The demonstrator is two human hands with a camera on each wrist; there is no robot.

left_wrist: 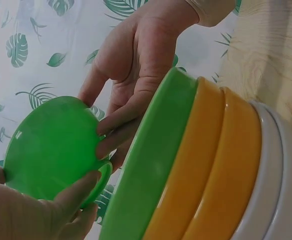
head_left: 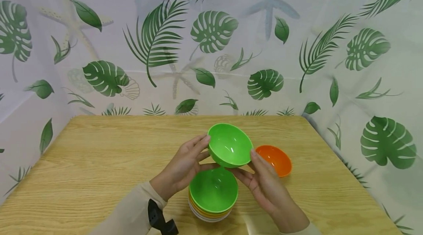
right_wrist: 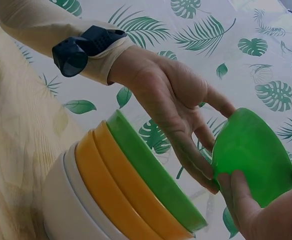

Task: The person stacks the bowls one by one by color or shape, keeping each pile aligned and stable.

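A bright green bowl (head_left: 230, 143) is held up between both hands, tilted, its inside facing the head camera. My left hand (head_left: 185, 165) grips its left side, thumb at the rim and fingers underneath. On the opposite side my right hand (head_left: 264, 180) holds it the same way, thumb on the rim. Close below stands a stack of bowls, topped by another green bowl (head_left: 214, 192). In the left wrist view, orange-yellow bowls (left_wrist: 206, 165) sit under that green one, with white bowls (left_wrist: 271, 175) at the bottom.
An orange bowl (head_left: 275, 159) stands on the wooden table (head_left: 109, 161), just behind and right of the right hand. A leaf-patterned cloth (head_left: 211, 62) hangs behind the table and along its sides. A black wrist device (head_left: 160, 218) is strapped over the left sleeve.
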